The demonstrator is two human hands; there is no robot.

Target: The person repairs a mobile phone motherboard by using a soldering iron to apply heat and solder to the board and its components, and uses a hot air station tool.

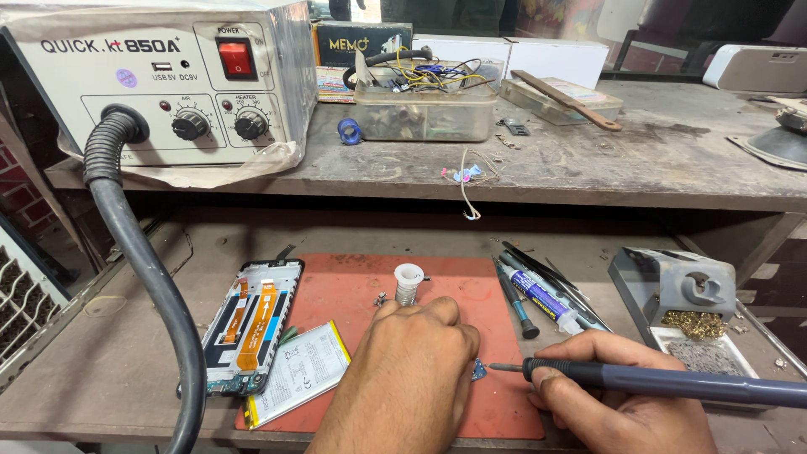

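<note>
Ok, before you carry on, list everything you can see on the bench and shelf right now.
hot-air station: one, grey, shelf left, black hose hanging down
clear plastic tub: one, holds wires and parts, shelf centre
wooden-handled tool: one, brown, lying on a flat box, shelf right
work mat: one, red-orange, lower bench centre
opened phone: one, black frame with orange flex, mat's left edge
battery: one, white, beside the phone
white spool: one, top of mat
glue tube: one, blue and white, right of mat, with tweezers
iron stand: one, grey, brass wool in it, bench right
small blue board: one, on mat
soldering iron: one, grey-blue
left hand: grip pressing down by the board
right hand: grip around the iron
</note>
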